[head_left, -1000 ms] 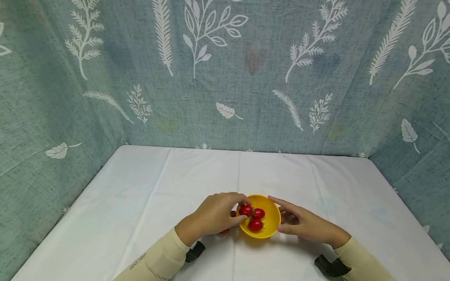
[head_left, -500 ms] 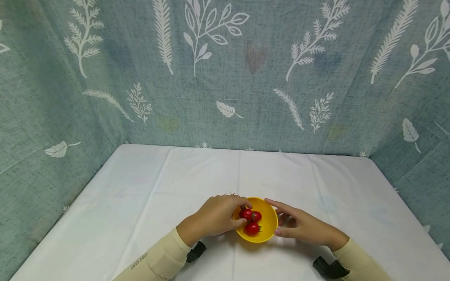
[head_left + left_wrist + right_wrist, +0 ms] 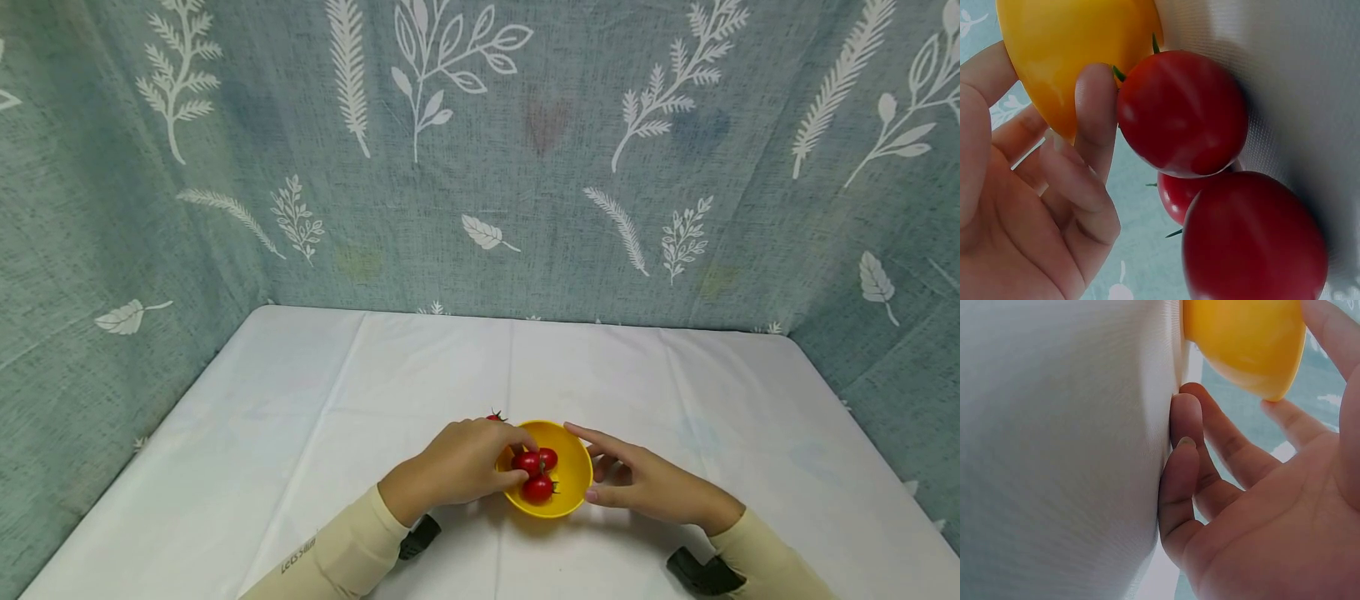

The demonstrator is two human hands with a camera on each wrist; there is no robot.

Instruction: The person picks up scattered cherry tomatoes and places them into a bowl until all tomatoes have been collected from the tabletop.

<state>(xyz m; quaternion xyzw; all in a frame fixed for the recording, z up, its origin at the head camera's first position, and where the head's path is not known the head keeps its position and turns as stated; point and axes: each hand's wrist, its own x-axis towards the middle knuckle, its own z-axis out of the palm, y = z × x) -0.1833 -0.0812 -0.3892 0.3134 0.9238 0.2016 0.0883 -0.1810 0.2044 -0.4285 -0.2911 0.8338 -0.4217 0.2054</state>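
A small yellow bowl [image 3: 572, 479] stands on the white cloth between both hands and holds three cherry tomatoes. My left hand [image 3: 468, 461] reaches over the bowl's left rim, and its thumb and index finger pinch one cherry tomato [image 3: 527, 463] inside. Beside that one lie another tomato [image 3: 549, 458] and a nearer tomato [image 3: 537, 489] with a green stalk. Along the right rim, my right hand [image 3: 648, 482] touches the bowl with fairly straight thumb and index finger. Its other fingers [image 3: 1179, 481] bend down to the cloth in the right wrist view.
More tomatoes lie outside the bowl under the left hand, including a large red tomato [image 3: 1182, 112] and a closer tomato [image 3: 1254, 244] in the left wrist view. One tomato [image 3: 494, 418] peeks out behind the left hand. A patterned curtain [image 3: 480, 167] encloses the table.
The bowl has shifted slightly left and toward the person, the right hand moving with it. The pinched tomato has moved slightly within the bowl. A tomato now shows behind the left hand.
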